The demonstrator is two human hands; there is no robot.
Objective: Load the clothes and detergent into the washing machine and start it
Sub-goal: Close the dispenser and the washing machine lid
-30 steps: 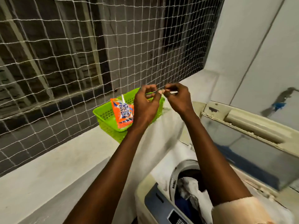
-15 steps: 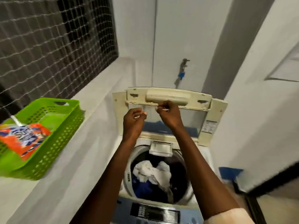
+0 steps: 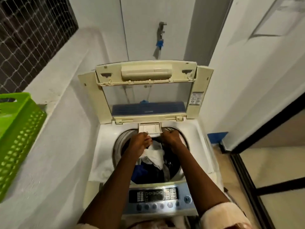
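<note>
The top-loading washing machine (image 3: 105, 156) stands with its lid (image 3: 148, 90) raised. White clothes (image 3: 156, 155) and blue clothes (image 3: 140, 171) lie in the drum. A small detergent drawer (image 3: 149, 127) sticks out at the drum's back rim. Just below the drawer, my left hand (image 3: 140, 143) and my right hand (image 3: 170, 139) are close together over the drum. Both have curled fingers and pinch a small white detergent sachet (image 3: 154, 135) between them. Motion blur hides the sachet's detail.
The control panel (image 3: 158, 196) with its buttons is at the machine's front. A green plastic basket (image 3: 18, 129) sits on the white ledge (image 3: 62, 129) to the left. A wall tap (image 3: 160, 35) is behind the lid. A dark-framed door (image 3: 264, 162) stands at the right.
My view swung from the basket on the ledge to the machine. Both hands, still pinching the sachet, came down from in front of the lid to the detergent drawer.
</note>
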